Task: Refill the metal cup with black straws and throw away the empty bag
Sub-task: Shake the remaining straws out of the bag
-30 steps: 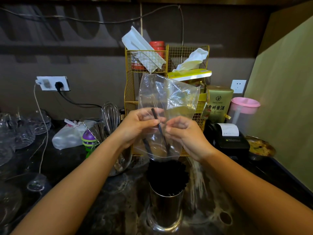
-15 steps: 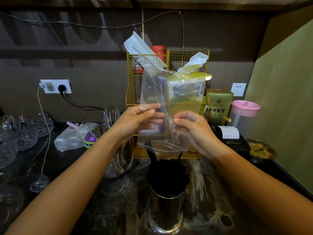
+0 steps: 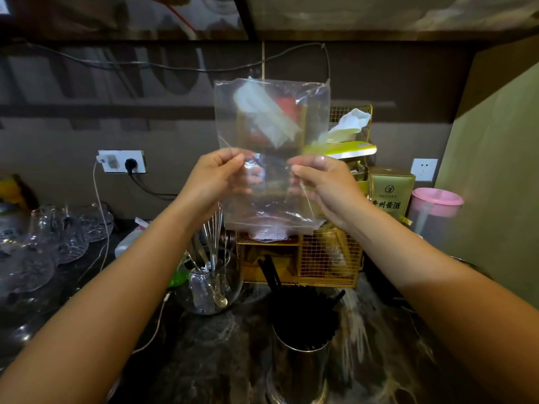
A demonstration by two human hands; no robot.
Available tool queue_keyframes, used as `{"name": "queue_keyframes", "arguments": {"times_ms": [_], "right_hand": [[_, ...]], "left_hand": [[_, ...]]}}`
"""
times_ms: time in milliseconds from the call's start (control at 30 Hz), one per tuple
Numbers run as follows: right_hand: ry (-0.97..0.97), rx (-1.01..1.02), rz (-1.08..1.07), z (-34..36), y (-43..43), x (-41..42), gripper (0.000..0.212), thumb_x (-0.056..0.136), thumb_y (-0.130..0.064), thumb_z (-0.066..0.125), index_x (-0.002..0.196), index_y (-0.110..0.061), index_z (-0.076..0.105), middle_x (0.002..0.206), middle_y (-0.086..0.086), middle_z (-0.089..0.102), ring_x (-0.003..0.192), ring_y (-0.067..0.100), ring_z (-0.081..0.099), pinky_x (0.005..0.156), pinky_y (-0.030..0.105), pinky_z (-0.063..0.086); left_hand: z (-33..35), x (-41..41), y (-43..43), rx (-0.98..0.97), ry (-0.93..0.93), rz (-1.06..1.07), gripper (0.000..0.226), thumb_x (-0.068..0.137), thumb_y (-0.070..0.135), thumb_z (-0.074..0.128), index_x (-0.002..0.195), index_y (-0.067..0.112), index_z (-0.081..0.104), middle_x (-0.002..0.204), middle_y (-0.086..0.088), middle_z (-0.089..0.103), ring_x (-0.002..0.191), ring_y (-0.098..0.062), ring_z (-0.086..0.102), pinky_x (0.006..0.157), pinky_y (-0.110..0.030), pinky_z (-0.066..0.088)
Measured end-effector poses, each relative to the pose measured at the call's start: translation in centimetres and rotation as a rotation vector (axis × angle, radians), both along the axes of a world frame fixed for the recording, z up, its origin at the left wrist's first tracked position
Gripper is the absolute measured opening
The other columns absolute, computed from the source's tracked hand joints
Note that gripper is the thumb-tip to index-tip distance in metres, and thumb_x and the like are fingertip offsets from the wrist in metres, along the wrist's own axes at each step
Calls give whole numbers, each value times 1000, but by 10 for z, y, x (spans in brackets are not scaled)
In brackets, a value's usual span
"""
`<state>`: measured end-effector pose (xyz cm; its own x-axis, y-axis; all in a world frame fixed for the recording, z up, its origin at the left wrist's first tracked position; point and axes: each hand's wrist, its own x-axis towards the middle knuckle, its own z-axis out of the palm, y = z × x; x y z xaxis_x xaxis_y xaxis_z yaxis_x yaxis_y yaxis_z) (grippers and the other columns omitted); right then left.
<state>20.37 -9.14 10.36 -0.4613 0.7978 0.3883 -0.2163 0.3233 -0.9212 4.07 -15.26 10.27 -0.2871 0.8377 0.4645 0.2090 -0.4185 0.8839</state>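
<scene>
The clear plastic bag [image 3: 271, 153] is being held up at chest height, mouth downward, above the metal cup [image 3: 297, 371]. It is being pinched at its two sides: the left hand [image 3: 215, 179] is closed on the left edge and the right hand [image 3: 323, 185] is closed on the right edge, with the film stretched flat between them. No straws are being seen inside the bag; the wire rack [image 3: 329, 258] behind is showing straight through it. The black straws [image 3: 300, 313] are being carried in the cup, which is standing on the dark surface [image 3: 204, 354] just below the bag; the bundle is filling the cup's mouth, with a few straws leaning out to the left and right.

The refill is being judged as finished, and the step in hand as the check that the bag is empty. The discarding is being judged as what is left. No bin is being shown here, so one is needing to be found first. The bag is thin and limp, so crumpling into one hand is being advised, with care being taken that the leaning straws are not knocked as the arms are drawn away.
</scene>
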Motion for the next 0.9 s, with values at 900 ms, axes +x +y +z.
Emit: {"name": "queue_keyframes", "arguments": {"times_ms": [900], "right_hand": [[-1043, 245, -90, -289, -98, -77, 60, 94, -14, 38, 144, -20, 6, 103, 24, 65, 94, 37, 63, 76, 40, 49]], "left_hand": [[-281, -29, -120, -823, 480, 644, 43, 92, 22, 39, 131, 13, 24, 112, -29, 59, 99, -44, 56, 83, -46, 43]]}}
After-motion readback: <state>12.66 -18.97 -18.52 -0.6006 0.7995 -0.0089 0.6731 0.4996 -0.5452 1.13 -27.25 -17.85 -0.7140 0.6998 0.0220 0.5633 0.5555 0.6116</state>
